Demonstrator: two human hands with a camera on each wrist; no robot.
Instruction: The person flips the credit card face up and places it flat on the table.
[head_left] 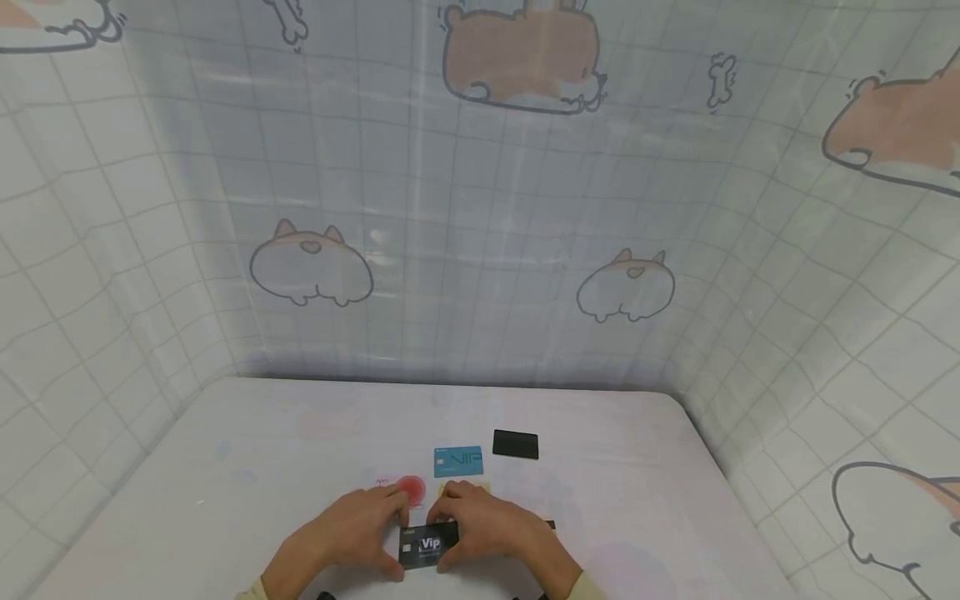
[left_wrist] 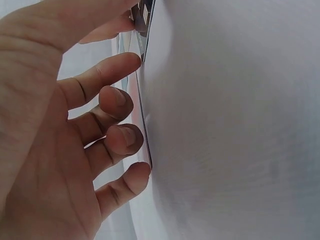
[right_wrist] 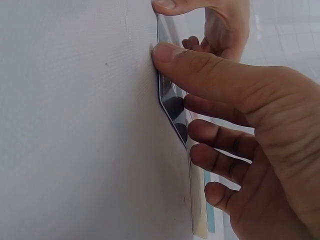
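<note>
A black rectangular card with white "Vip" lettering sits at the bottom centre of the head view, low over the pale, faintly patterned tabletop. The left hand pinches its left end, thumb at the lower corner and forefinger near the upper one, the other fingers loosely curled. The right hand pinches the card's right part, thumb on the lower edge and fingers at the upper, covering that end. Whether the card lies fully flat is hard to tell.

Just above the left fingertips is a whitish card with a red round patch, partly hidden. A pale yellow card peeks out behind the right hand's fingers. Above that lies a blue rectangular card with "VIP" lettering, and to its upper right a plain black rectangular card. A dark strip shows beside the right wrist, too covered to identify. Whitish grid-patterned fabric with cartoon dogs fills the upper frame.
</note>
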